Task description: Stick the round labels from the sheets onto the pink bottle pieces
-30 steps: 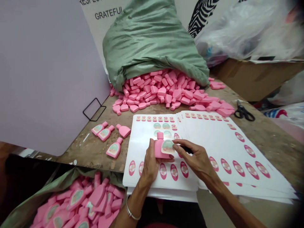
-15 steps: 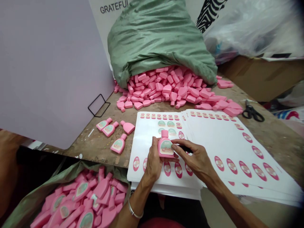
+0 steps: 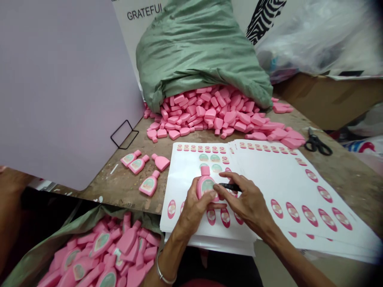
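My left hand [image 3: 194,209] grips a pink plastic bottle [image 3: 206,184] upright above the sticker sheets, its thumb lying across the oval label on the bottle's front. My right hand [image 3: 248,199] is close beside the bottle, its fingers pinching a short black tool [image 3: 229,187], perhaps a pen or cutter. The stack of white label sheets [image 3: 263,169] lies under both hands, printed with rows of pink oval stickers. Several labelled pink bottles [image 3: 101,244] lie in a green sack at the lower left.
A heap of unlabelled pink bottles [image 3: 206,111] spills from a green woven sack [image 3: 197,52] onto the worn wooden table [image 3: 119,185]. Four bottles [image 3: 149,184] lie left of the sheets. Black scissors [image 3: 317,144] rest at the right.
My left thumb has moved onto the bottle's label and now covers much of it. My right hand has shifted slightly right, and the black tool shows more plainly.
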The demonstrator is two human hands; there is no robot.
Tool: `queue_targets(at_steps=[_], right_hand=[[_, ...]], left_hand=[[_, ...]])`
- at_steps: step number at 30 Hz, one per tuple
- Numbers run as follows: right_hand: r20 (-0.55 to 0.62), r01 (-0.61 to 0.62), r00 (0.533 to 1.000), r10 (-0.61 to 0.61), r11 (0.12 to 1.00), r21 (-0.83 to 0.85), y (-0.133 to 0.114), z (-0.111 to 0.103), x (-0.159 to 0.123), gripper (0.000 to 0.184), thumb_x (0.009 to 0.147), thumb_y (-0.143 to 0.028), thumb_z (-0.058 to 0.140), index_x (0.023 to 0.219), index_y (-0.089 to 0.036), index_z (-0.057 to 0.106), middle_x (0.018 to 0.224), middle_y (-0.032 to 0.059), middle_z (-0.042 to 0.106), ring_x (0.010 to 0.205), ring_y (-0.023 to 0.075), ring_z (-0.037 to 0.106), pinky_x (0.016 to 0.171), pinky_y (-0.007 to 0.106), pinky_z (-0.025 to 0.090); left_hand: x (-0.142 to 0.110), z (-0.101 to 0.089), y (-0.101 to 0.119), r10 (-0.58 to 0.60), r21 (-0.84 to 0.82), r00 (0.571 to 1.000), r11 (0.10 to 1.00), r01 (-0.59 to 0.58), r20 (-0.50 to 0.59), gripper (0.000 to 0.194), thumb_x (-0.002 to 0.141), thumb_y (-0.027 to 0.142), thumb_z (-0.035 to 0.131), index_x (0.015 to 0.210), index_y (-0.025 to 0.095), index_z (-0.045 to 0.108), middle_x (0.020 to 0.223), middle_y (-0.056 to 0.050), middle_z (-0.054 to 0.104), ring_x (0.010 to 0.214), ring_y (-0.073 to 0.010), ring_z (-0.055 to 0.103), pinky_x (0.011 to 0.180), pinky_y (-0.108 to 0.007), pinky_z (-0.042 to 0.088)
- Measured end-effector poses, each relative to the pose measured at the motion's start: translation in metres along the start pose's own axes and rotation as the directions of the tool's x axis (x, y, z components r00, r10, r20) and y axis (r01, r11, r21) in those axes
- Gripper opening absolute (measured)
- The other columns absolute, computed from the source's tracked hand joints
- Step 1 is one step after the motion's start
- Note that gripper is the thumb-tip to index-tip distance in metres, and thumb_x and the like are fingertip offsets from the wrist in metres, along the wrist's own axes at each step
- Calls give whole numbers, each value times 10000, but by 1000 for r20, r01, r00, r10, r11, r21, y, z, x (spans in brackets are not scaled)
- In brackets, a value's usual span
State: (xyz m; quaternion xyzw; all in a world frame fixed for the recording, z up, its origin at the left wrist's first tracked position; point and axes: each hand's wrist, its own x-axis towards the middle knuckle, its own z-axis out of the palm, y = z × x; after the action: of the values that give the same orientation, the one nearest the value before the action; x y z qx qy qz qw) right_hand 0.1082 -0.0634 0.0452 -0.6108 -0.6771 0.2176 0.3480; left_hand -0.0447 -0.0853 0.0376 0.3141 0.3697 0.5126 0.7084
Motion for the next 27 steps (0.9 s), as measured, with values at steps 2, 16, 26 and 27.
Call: queue_targets(at_steps=[2,16,26,27], right_hand=[[52,-85,995,83,996,26,2,-2,4,542,662,-516,698,1111,-232,591,1018,92,660,908,271,635,765,416,513],[71,-98,991,109,985,-144,60,-11,111,479,777,-600,525,950,-168,638,668,8,605,611,158,565,557,267,423],[-177,-274,962,210,771,-574,84,36,219,466,847,-485,504,959,-48,621,924,233,677,909,320,638,721,360,406],[-177,-276,961,212,764,-584,85,37,218,439,862,-455,487,963,-50,620,934,231,675,915,312,637,721,353,405]], left_hand=[[-4,2,4,-7,-13,999,1000,8,37,386,764,320,660,1073,158,494,859,-41,584,833,-210,651,681,-310,563],[-30,-78,46,184,559,872,821,117,-454,552,673,544,642,1100,214,529,809,-52,695,787,-243,649,721,-331,510],[14,-181,92,449,769,641,505,392,-622,540,690,556,548,1088,192,577,906,-95,689,870,-322,647,775,-413,506],[18,-187,91,456,775,646,508,377,-613,595,683,567,552,1132,177,553,980,-115,674,911,-327,640,807,-427,500]])
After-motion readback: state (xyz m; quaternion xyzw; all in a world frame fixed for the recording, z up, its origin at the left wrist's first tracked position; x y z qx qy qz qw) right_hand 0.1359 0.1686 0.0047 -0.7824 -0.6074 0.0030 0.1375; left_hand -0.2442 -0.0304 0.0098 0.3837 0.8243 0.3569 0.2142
